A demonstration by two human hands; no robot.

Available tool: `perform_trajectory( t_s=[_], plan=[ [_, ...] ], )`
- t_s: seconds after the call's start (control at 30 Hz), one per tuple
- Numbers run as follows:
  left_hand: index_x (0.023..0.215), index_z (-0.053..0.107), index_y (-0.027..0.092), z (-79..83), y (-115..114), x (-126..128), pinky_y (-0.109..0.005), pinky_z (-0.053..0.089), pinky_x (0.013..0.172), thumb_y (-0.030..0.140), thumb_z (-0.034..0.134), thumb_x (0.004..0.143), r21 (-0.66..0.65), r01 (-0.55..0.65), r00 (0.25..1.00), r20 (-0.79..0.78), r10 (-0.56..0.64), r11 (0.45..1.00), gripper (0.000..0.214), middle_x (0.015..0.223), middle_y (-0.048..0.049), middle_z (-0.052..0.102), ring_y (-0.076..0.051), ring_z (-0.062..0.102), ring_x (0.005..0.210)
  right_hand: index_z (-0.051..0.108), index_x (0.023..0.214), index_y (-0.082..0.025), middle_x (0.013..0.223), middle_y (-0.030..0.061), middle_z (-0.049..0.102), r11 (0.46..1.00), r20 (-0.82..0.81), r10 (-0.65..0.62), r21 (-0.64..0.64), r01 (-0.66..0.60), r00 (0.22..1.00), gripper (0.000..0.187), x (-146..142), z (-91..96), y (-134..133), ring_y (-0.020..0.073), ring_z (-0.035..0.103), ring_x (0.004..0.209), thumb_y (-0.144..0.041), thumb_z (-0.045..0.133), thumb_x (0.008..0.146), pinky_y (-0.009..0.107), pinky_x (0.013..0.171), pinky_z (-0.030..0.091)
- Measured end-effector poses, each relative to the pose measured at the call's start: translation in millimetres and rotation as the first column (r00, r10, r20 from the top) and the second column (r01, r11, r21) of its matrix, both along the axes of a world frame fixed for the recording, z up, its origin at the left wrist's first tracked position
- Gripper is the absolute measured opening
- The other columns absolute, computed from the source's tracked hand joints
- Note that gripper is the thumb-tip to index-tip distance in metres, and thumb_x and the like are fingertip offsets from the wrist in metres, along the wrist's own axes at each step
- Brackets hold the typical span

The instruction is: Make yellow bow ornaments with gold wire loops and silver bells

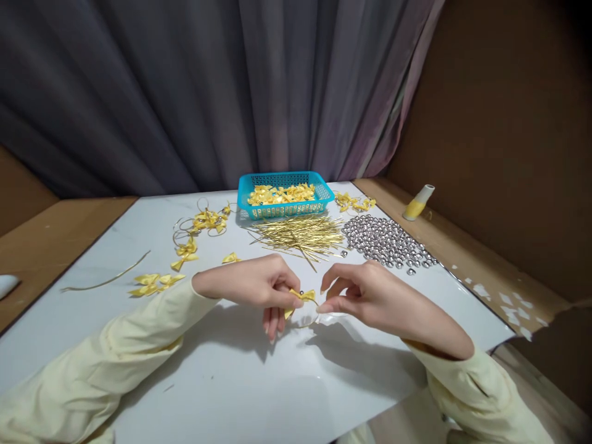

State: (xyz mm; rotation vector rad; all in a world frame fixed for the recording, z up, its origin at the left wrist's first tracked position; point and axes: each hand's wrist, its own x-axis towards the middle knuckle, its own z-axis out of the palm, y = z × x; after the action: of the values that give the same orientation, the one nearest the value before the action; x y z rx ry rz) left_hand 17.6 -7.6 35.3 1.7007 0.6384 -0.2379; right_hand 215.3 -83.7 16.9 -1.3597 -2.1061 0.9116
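A grey-purple curtain (272,80) hangs at twelve o'clock, counting from mid-table with the worker at six; a brown panel (499,111) rises around two. The white tabletop (259,388), faintly veined, spreads below, and white flakes (481,290) dot the brown ledge (462,256) at three. Also at twelve sits a turquoise mesh basket (287,176), its floor heaped with yellow satin bows (282,195). Just in front lies a pile of gold wires (300,234); towards two, a spread of shiny silver beads (383,237). Bows with wire loops (210,220) cluster near eleven. On the ledge at two stands a tilted white-and-yellow cone (419,202).

At the centre, the left hand (271,287) pinches one beaded bow (306,295) between thumb and fingers. The right hand (370,290), curled narrow, brings its thumb to that bow's thin wire ring (305,325); I can't tell whether it grips.
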Motion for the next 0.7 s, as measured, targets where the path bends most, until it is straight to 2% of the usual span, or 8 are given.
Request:
perform_trajectory(
  t_s=[0.13,0.2,0.27,0.33,0.4,0.5,0.57,0.7],
  plan=[
    [0.064,0.052,0.014,0.5,0,-1,-0.020,0.051,0.048,0.026,0.053,0.083,0.020,-0.013,1.000,0.005,0.013,1.000,0.022,0.055,-0.0049,0.066,-0.014,0.064,0.047,0.052,0.091,-0.019,0.084,0.0040,0.069,0.971,-0.149,0.033,-0.230,-0.067,0.988,0.028,4,-3.9,6,0.0100,0.053,0.058,-0.043,0.059,0.079,0.020,0.048,0.036],
    [0.065,0.052,0.014,0.9,0,-1,-0.020,0.050,0.047,0.026,0.052,0.083,0.045,-0.007,1.000,0.011,0.007,0.999,0.021,0.056,-0.0050,0.066,-0.014,0.064,0.048,0.051,0.092,-0.018,0.085,0.0048,0.069,0.916,-0.266,0.061,-0.368,-0.160,0.962,0.033,4,-8.1,12,0.0077,0.048,0.055,-0.049,0.055,0.081,0.018,0.044,0.030],
    [0.064,0.050,0.015,1.6,0,-2,-0.018,0.049,0.046,0.025,0.051,0.084,0.078,-0.012,1.000,0.019,0.011,0.997,0.023,0.057,-0.0047,0.067,-0.014,0.065,0.049,0.050,0.095,-0.018,0.079,0.0032,0.069,0.838,-0.350,0.090,-0.479,-0.260,0.933,0.036,3,-12.4,17,0.0043,0.036,0.044,-0.050,0.055,0.080,0.018,0.039,0.022],
    [0.061,0.048,0.015,2.3,-1,-4,-0.017,0.048,0.046,0.025,0.051,0.084,0.111,-0.028,1.000,0.017,0.026,0.993,0.025,0.057,-0.0047,0.067,-0.013,0.065,0.050,0.050,0.098,-0.017,0.067,-0.0009,0.066,0.765,-0.402,0.118,-0.546,-0.341,0.908,0.036,3,-16.3,20,0.0028,0.025,0.038,-0.048,0.058,0.079,0.019,0.037,0.016],
    [0.061,0.049,0.015,2.5,-1,-5,-0.017,0.049,0.047,0.024,0.050,0.084,0.128,-0.036,0.999,0.020,0.034,0.991,0.025,0.057,-0.0050,0.067,-0.013,0.066,0.050,0.054,0.093,-0.015,0.054,-0.0051,0.058,0.731,-0.429,0.135,-0.566,-0.382,0.893,0.033,4,-19.6,20,0.0029,0.025,0.038,-0.043,0.063,0.077,0.019,0.037,0.015],
    [0.062,0.050,0.014,1.8,-1,-6,-0.018,0.050,0.047,0.023,0.050,0.084,0.121,-0.039,0.999,0.034,0.035,0.992,0.024,0.057,-0.0053,0.067,-0.014,0.066,0.050,0.061,0.079,-0.012,0.047,-0.0077,0.045,0.724,-0.436,0.109,-0.581,-0.372,0.893,0.028,7,-23.0,19,0.0028,0.029,0.040,-0.039,0.067,0.074,0.019,0.038,0.016],
    [0.061,0.049,0.014,1.9,-1,-5,-0.019,0.051,0.047,0.022,0.051,0.083,0.109,-0.043,0.998,0.039,0.039,0.993,0.023,0.056,-0.0049,0.066,-0.014,0.065,0.049,0.063,0.076,-0.012,0.049,-0.0079,0.041,0.722,-0.433,0.070,-0.600,-0.345,0.899,0.029,8,-24.1,19,0.0021,0.026,0.040,-0.041,0.065,0.075,0.019,0.038,0.015],
    [0.061,0.049,0.014,4.3,-3,-5,-0.020,0.053,0.047,0.022,0.052,0.082,0.088,-0.055,0.998,0.038,0.051,0.995,0.023,0.054,-0.0038,0.065,-0.014,0.065,0.047,0.062,0.080,-0.013,0.048,-0.0075,0.043,0.779,-0.436,0.007,-0.562,-0.278,0.900,0.033,7,-23.8,20,0.0020,0.023,0.038,-0.045,0.059,0.079,0.019,0.036,0.014]
  ],
)
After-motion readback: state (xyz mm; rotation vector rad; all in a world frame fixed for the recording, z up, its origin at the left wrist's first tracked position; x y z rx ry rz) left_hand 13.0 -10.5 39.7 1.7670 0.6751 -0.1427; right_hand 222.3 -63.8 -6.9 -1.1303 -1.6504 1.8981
